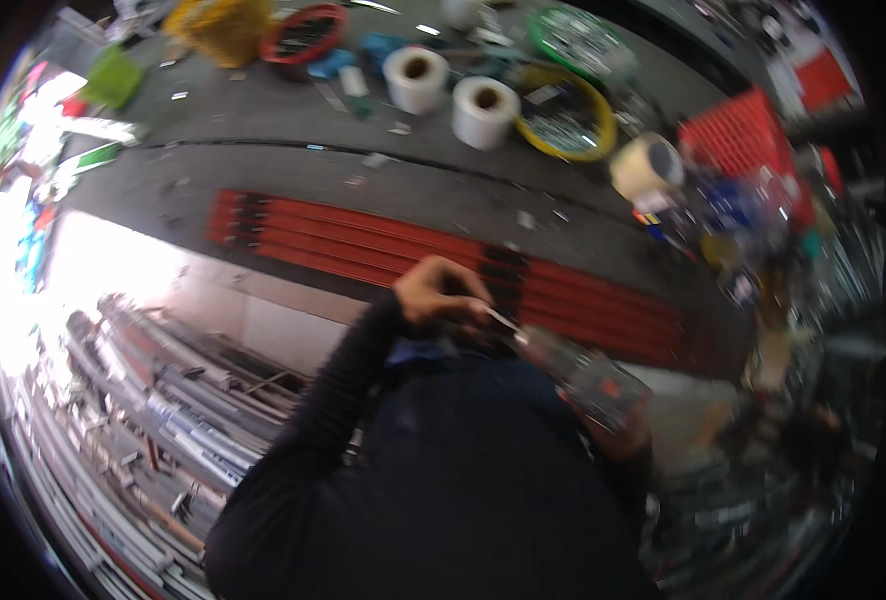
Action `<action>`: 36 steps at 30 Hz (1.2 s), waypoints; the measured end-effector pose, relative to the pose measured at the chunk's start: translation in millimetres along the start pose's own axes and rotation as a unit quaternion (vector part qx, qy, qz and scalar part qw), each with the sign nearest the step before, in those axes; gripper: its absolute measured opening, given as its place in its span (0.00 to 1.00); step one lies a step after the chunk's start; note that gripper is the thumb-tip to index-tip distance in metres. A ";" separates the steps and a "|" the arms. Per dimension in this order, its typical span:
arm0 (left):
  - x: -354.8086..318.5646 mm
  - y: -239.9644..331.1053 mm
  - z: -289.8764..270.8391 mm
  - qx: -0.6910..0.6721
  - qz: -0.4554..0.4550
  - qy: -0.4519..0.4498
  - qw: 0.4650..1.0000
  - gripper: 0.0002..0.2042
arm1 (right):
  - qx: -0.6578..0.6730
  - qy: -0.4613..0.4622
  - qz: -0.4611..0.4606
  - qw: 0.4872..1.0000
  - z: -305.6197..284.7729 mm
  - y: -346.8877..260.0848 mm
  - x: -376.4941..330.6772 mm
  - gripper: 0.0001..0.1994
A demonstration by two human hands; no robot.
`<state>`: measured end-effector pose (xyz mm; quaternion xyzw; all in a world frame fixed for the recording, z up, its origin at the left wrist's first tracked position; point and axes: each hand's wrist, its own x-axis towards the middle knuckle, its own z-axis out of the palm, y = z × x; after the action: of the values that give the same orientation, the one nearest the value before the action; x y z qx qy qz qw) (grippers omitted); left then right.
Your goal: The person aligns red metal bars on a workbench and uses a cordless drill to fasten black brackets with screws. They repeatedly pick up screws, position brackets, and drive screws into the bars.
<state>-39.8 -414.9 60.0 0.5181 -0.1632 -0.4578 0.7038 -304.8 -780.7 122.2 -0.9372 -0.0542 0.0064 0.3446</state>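
Note:
My left hand (438,290) is raised in front of my chest, fingers curled around the thin tip of a grey and red tool (588,378). My right hand (623,430) is mostly hidden under the tool's blurred body and seems to grip it from below. Both arms wear dark ribbed sleeves. Behind the hands, a set of long red bars (363,245) lies across the grey workbench (263,130).
Two white tape rolls (453,95) stand at the back of the bench, beside yellow and green coils (573,110), a red ring (303,35) and a red crate (738,135). Several long metal profiles (133,400) are stacked at lower left.

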 end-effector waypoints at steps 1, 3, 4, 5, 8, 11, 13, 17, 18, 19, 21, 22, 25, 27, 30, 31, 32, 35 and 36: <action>0.2 -2.7 0.4 -0.022 -0.023 -0.002 0.999 0.12 | 0.110 -0.030 0.079 0.990 -6.9 -13.6 10.4 0.31; 6.4 -6.4 0.4 -0.062 -0.039 -0.015 0.997 0.11 | 0.170 -0.077 0.163 0.969 -18.6 -38.8 31.9 0.26; 8.3 -8.3 1.3 -0.083 -0.035 -0.017 0.996 0.11 | 0.208 -0.064 0.151 0.964 -21.9 -47.5 43.6 0.24; 10.7 -11.0 2.5 -0.091 -0.036 -0.012 0.995 0.10 | 0.209 -0.065 0.156 0.963 -23.8 -53.6 53.7 0.22; 10.6 -17.9 6.2 -0.110 -0.023 -0.004 0.994 0.09 | 0.196 -0.071 0.134 0.969 -22.7 -67.4 64.5 0.24; 13.2 -21.7 7.5 -0.104 -0.016 0.004 0.994 0.09 | 0.196 -0.063 0.137 0.969 -19.9 -66.3 60.7 0.23; 15.7 -20.0 5.8 -0.081 -0.018 -0.009 0.997 0.09 | 0.183 -0.058 0.144 0.971 -19.6 -65.2 56.0 0.21; 20.1 -7.4 -2.9 -0.002 -0.056 -0.072 0.996 0.09 | 0.207 -0.083 0.171 0.960 -20.8 -65.6 52.6 0.19; 21.0 -5.1 -3.7 0.016 -0.068 -0.088 0.994 0.09 | 0.190 -0.099 0.171 0.962 -23.4 -65.5 50.9 0.19; 22.8 -3.7 -3.6 0.056 -0.058 -0.101 0.992 0.09 | 0.158 -0.112 0.164 0.967 -24.4 -65.3 49.1 0.18; 24.6 -3.6 -0.8 0.004 -0.062 -0.106 0.992 0.09 | 0.151 -0.086 0.155 0.973 -20.5 -64.5 45.1 0.18; 25.7 -4.2 0.8 -0.021 -0.064 -0.108 0.992 0.09 | 0.125 -0.076 0.141 0.979 -16.6 -63.6 42.8 0.18; 29.9 -4.3 3.7 -0.025 -0.052 -0.078 0.995 0.10 | 0.166 -0.058 0.212 0.961 -5.0 -59.7 36.1 0.17; 32.2 -1.9 4.4 -0.036 -0.058 -0.065 0.996 0.10 | 0.232 -0.028 0.216 0.948 2.5 -59.9 33.7 0.18; 34.2 2.7 8.1 -0.081 -0.046 -0.089 0.992 0.12 | 0.257 -0.001 0.222 0.941 6.6 -65.3 32.2 0.17; 33.8 3.2 11.2 -0.050 0.009 -0.079 0.996 0.15 | 0.235 0.006 0.209 0.949 5.4 -68.1 31.1 0.17; 34.1 3.2 13.9 -0.020 0.055 -0.016 0.998 0.17 | 0.212 0.014 0.196 0.957 5.3 -70.1 30.4 0.17; 39.3 3.9 11.4 0.216 0.220 0.167 0.936 0.20 | 0.107 0.027 0.146 0.983 2.1 -72.6 23.0 0.17; 41.2 4.2 7.1 0.327 0.248 0.169 0.896 0.19 | 0.098 0.027 0.154 0.983 3.8 -71.3 20.8 0.17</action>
<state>-21.1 -452.3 56.4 0.7313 -0.3050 -0.0952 0.6026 -291.3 -722.1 165.9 -0.8959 0.1015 0.0393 0.4307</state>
